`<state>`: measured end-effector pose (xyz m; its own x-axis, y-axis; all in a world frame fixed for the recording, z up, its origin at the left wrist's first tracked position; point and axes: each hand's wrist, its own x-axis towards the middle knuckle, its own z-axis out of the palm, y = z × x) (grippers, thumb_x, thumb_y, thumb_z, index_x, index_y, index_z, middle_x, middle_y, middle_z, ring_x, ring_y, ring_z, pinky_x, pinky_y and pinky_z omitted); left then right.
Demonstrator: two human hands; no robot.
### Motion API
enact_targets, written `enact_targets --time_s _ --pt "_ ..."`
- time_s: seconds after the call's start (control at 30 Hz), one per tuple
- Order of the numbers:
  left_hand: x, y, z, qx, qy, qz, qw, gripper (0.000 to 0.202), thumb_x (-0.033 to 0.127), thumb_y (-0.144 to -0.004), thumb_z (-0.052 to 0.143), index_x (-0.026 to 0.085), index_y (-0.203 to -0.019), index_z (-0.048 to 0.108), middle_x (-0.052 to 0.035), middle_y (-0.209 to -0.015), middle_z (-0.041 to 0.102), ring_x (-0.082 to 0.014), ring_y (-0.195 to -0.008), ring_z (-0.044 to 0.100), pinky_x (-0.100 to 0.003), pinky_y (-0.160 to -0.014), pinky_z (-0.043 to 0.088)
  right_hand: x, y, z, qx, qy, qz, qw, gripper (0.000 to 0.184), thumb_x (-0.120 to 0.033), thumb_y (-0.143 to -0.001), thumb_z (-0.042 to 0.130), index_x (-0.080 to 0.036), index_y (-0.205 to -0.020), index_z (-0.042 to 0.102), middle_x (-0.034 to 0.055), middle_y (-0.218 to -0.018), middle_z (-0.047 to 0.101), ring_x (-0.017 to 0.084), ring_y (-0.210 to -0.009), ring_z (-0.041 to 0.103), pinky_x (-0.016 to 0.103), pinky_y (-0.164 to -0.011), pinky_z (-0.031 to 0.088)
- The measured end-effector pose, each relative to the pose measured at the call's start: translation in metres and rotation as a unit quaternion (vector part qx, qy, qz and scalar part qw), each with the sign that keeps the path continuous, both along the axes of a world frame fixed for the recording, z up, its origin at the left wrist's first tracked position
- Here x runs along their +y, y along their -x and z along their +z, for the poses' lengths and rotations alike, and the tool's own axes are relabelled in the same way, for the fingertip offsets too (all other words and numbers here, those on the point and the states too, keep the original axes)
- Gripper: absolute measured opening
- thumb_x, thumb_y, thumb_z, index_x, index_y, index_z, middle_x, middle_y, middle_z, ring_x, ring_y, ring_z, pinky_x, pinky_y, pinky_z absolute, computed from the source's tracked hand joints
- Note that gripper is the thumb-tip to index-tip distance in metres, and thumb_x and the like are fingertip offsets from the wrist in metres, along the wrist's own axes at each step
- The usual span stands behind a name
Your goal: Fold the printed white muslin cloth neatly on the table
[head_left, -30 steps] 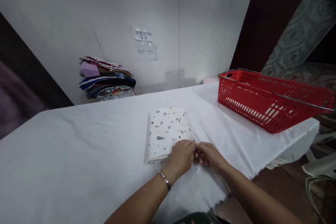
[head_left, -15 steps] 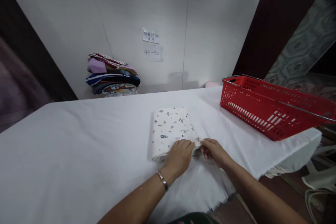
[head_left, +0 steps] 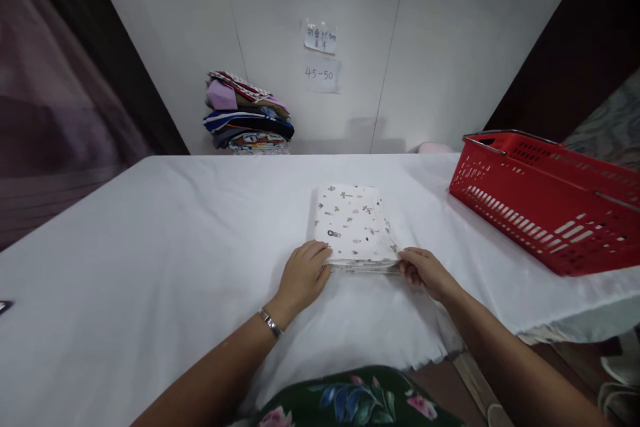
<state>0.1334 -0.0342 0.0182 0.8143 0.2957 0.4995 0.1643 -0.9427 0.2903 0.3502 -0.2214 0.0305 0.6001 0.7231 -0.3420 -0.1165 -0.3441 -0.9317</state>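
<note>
A folded white cloth point(head_left: 353, 223) with small printed leaf and palm motifs lies flat on the table, its several layers showing along the near edge. At its near left corner, my left hand point(head_left: 304, 273) grips the edge, thumb below and fingers on top. My right hand point(head_left: 425, 272) pinches the near right corner between thumb and fingers, the other fingers curled under. A silver bracelet circles my left wrist.
A white cloth covers the table point(head_left: 150, 267). On the right stands a red plastic basket point(head_left: 545, 203) with metal handles. Behind the far edge rises a stack of folded fabrics point(head_left: 249, 113) against the wall. Two paper signs point(head_left: 323, 73) hang there.
My left hand has slid left along the near edge to the cloth's left corner. My right hand still holds the right corner. The view has shifted, with the surroundings now further right.
</note>
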Motion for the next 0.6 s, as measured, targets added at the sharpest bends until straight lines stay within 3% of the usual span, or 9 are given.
enact_targets --time_s 0.17,0.37,0.6 --pt "0.003 0.005 -0.002 0.001 0.038 -0.034 0.999 0.035 0.014 -0.078 0.05 0.022 -0.112 0.052 -0.0065 -0.117 0.053 -0.0207 -0.112 0.046 -0.04 -0.092 0.043 0.0 -0.001 -0.001 -0.014 0.012 -0.002 1.0 0.028 -0.039 -0.073 0.052 -0.017 -0.055 0.048 -0.0028 -0.047 0.051 0.007 -0.037 0.042 0.021 -0.037 0.023" --pt "0.008 0.014 -0.011 -0.018 0.086 0.03 0.996 0.038 0.011 -0.075 0.049 0.022 -0.111 0.054 -0.005 -0.121 0.051 -0.0187 -0.115 0.044 -0.035 -0.093 0.044 -0.003 0.0 -0.006 -0.019 0.047 -0.005 0.999 0.025 -0.037 -0.072 0.053 -0.017 -0.057 0.049 -0.0026 -0.05 0.052 0.007 -0.037 0.042 0.021 -0.037 0.023" --pt "0.002 0.005 -0.014 0.019 0.114 0.086 0.99 0.039 0.016 -0.075 0.051 0.023 -0.114 0.052 -0.0046 -0.126 0.046 -0.0205 -0.115 0.045 -0.035 -0.089 0.046 -0.003 -0.002 -0.008 -0.044 0.043 -0.002 0.998 0.027 -0.038 -0.074 0.052 -0.017 -0.057 0.05 -0.0026 -0.047 0.05 0.007 -0.038 0.043 0.021 -0.038 0.027"
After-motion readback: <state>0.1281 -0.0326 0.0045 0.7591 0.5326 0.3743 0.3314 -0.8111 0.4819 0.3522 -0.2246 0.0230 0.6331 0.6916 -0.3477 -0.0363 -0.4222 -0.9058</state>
